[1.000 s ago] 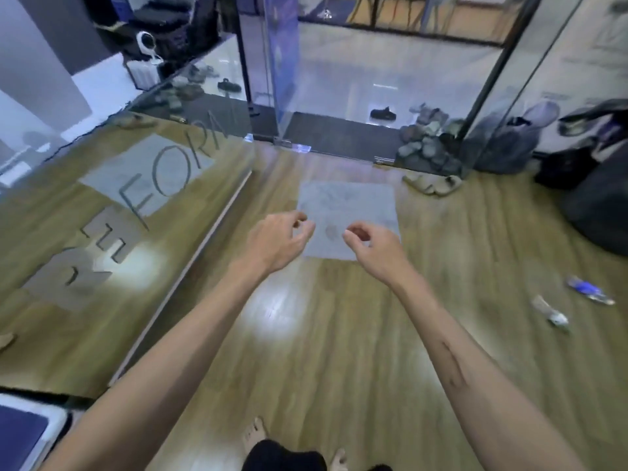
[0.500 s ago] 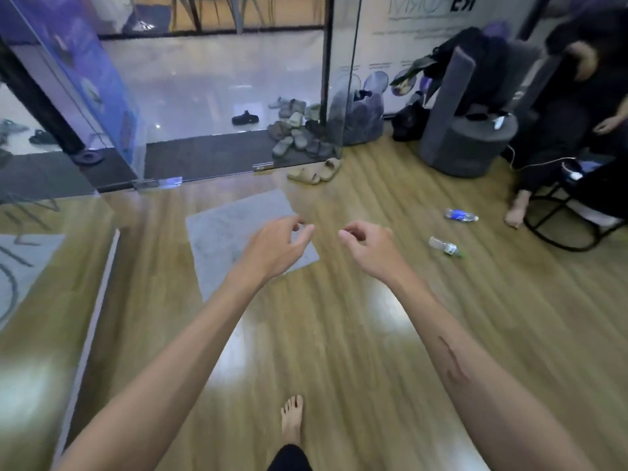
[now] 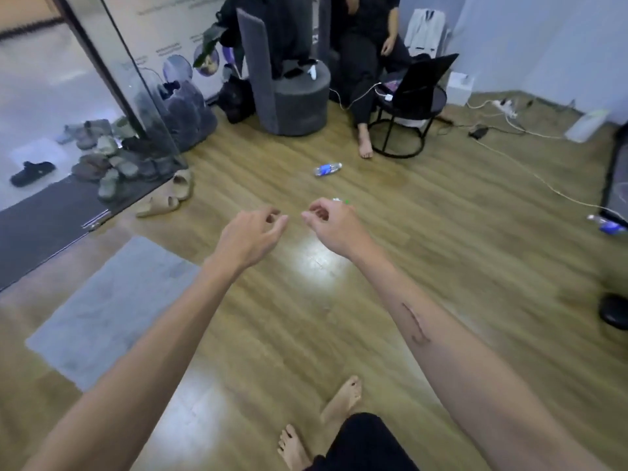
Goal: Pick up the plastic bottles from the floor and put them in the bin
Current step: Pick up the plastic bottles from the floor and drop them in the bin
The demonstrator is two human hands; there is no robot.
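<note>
Two empty hands point(image 3: 249, 232) point(image 3: 334, 223), bottles point(image 3: 327, 169) beyond.

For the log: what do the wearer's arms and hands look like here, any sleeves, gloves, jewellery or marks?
Both arms are bare to the frame edge, with no sleeves showing. The left hand and right hand wear no gloves, and no rings, watch or bands show. The right forearm carries a dark, elongated mark, like a scab or scratch. Below, dark trousers and bare feet show.

Third bottle point(image 3: 606, 224) newly in view
</note>
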